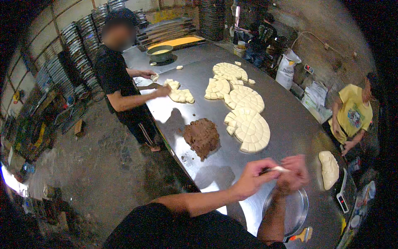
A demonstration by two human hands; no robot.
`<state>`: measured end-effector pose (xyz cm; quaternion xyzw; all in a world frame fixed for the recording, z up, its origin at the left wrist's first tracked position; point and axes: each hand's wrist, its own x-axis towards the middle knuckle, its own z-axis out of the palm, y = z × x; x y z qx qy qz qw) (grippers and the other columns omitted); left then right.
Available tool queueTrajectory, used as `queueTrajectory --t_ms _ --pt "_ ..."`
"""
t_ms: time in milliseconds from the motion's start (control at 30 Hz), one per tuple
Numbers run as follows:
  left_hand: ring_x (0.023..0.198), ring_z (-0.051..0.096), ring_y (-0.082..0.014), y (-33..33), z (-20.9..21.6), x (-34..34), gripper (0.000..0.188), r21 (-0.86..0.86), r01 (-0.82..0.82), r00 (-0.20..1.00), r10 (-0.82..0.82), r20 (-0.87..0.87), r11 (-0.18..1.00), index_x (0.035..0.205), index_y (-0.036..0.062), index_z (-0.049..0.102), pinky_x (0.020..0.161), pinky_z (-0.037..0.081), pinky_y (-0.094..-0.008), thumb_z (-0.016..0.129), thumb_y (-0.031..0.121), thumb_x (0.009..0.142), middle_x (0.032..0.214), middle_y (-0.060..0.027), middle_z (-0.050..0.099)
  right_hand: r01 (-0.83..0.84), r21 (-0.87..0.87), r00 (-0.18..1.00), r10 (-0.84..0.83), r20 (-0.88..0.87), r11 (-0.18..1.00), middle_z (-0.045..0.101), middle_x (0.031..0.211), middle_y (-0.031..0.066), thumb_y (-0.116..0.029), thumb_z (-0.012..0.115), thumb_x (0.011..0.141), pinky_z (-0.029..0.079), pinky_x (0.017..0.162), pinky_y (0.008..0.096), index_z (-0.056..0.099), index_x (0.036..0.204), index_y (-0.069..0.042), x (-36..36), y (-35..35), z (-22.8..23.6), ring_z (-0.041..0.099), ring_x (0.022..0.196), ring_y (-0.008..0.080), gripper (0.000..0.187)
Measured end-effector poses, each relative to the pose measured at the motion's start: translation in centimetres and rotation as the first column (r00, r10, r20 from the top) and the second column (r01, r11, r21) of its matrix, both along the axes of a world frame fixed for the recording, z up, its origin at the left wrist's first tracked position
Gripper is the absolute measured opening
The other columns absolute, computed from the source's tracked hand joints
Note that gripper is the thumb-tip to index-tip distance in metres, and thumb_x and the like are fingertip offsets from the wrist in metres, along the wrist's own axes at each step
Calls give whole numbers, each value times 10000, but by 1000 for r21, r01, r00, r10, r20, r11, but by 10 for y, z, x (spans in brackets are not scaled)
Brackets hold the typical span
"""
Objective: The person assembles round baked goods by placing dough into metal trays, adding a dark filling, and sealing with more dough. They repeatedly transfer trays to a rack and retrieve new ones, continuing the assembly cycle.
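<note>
Over the near part of the metal table, my left hand (256, 179) pinches a small pale piece of dough (281, 169) between thumb and fingers. My right hand (293, 173), blurred by motion, is closed against the other side of the same piece. Below my hands sits a round metal pan (307, 206), partly hidden by my right forearm. Left of my hands a mound of brown filling (202, 137) rests on the table. Just beyond lies a flat round of dough cut into wedges and blocks (253, 130), with another cut round (244, 98) touching it.
Farther along are more cut dough (230, 71) and a bowl (160, 54). At right lie a dough lump (328, 170), a scale (342, 195) and a brush (306, 235). A co-worker (118, 74) handles dough at left; a person in yellow (352, 110) is at right.
</note>
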<state>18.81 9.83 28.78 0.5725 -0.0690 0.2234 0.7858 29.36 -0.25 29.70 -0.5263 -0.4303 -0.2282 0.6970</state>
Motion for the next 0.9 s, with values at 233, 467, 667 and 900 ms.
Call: queueTrajectory --t_ms 233,467,667,900 --pt "594 484 -122 -55 51 21 406 -89 -314 944 302 -133 945 663 50 483 560 425 -326 532 278 996 661 -11 523 89 181 983 -57 -176 979 498 706 36 -527 534 934 384 564 344 609 846 -56 -43 -24 32 415 595 147 485" --pt "866 618 -200 94 -61 -37 454 -231 -132 928 38 -372 964 1074 40 600 827 508 -341 414 453 1037 1120 -80 629 -114 -560 986 24 -166 821 690 1030 148 -172 703 837 535 834 420 688 974 -9 -64 12 -70 677 909 255 214" --pt "938 668 -243 134 -186 -145 333 -431 -530 616 -18 -788 730 1201 52 568 752 590 -363 672 104 889 1055 -119 645 25 -728 1000 -19 17 685 644 1166 181 -14 708 782 495 923 389 634 1150 13 -37 131 -189 622 1079 354 377" --pt "938 670 -195 178 -209 -188 394 -548 -621 636 -47 -770 561 1279 4 547 757 554 -292 589 211 947 1119 -122 663 144 -733 938 145 316 664 638 1059 191 -43 688 774 510 850 418 654 1048 28 12 205 -274 609 1004 362 285"
